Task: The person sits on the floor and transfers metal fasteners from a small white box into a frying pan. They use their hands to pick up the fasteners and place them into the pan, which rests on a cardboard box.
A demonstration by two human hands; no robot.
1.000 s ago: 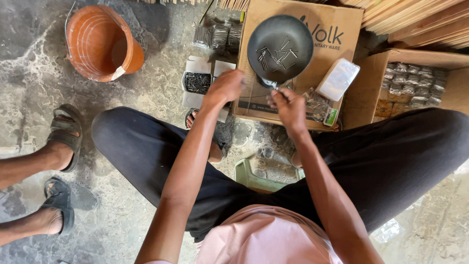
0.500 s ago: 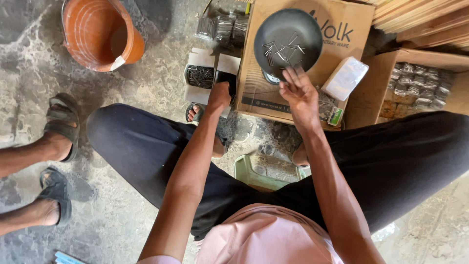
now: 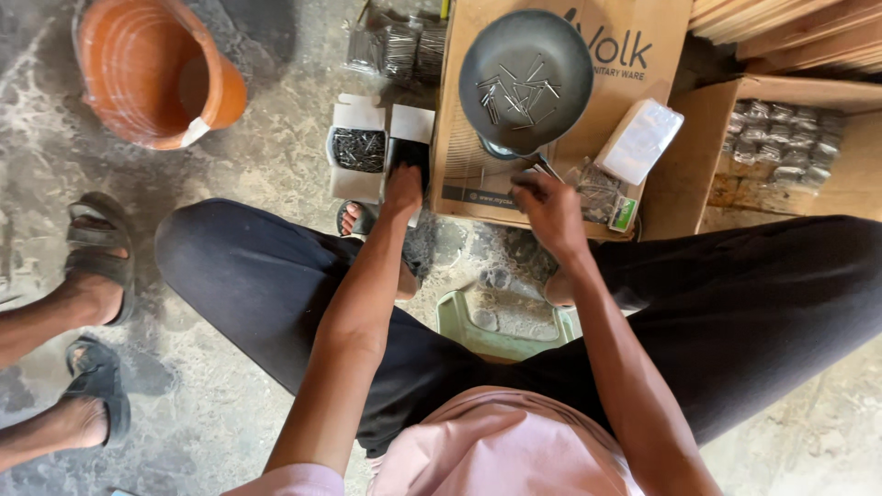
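A dark round pan (image 3: 525, 78) with several loose nails in it rests on a brown cardboard box (image 3: 643, 55). My right hand (image 3: 549, 207) hovers just below the pan, fingers curled near its handle; what it holds I cannot tell. My left hand (image 3: 402, 189) reaches down into a small open white box (image 3: 409, 138) on the floor, fingers hidden inside it. Beside it another small white box (image 3: 357, 149) is full of dark nails.
An orange bucket (image 3: 152, 73) stands at the upper left. Another person's sandalled feet (image 3: 96, 262) are at the left edge. An open carton of packed nail bags (image 3: 781, 147) sits right. A green stool (image 3: 501, 321) is under me. Clear bags (image 3: 400, 46) lie behind the small boxes.
My left hand has moved from the cardboard box's edge down and left into the small white box. My right hand has drawn back from the pan toward me.
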